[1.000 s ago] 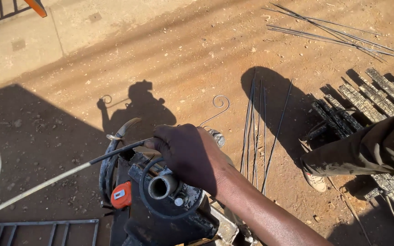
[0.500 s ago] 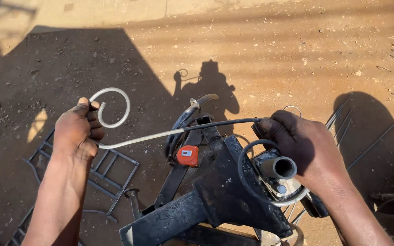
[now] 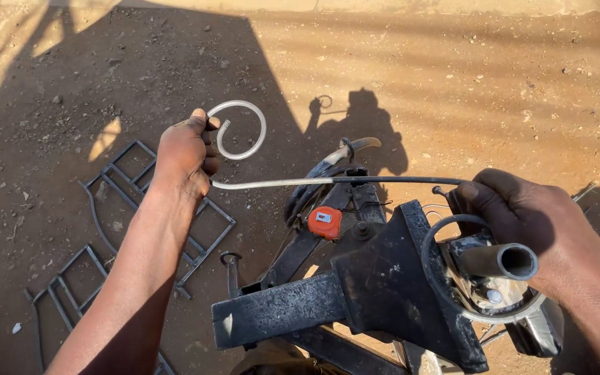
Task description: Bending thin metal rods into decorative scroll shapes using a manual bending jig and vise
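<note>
Both hands on the rod (image 3: 328,182). Left hand (image 3: 185,156) fisted around it just below its finished scroll (image 3: 237,128), out over the dirt. Right hand (image 3: 522,222) clamps the other end against the bending jig (image 3: 484,285) at the right end of the anvil (image 3: 376,292), by the pipe (image 3: 498,260). Looks like mid-bend, second curl forming. Next move calls for a steady sweep around the jig, rod kept level.

1 small pale label (image 3: 323,217), seemingly rectangular, on the orange tape measure (image 3: 324,223).
</note>
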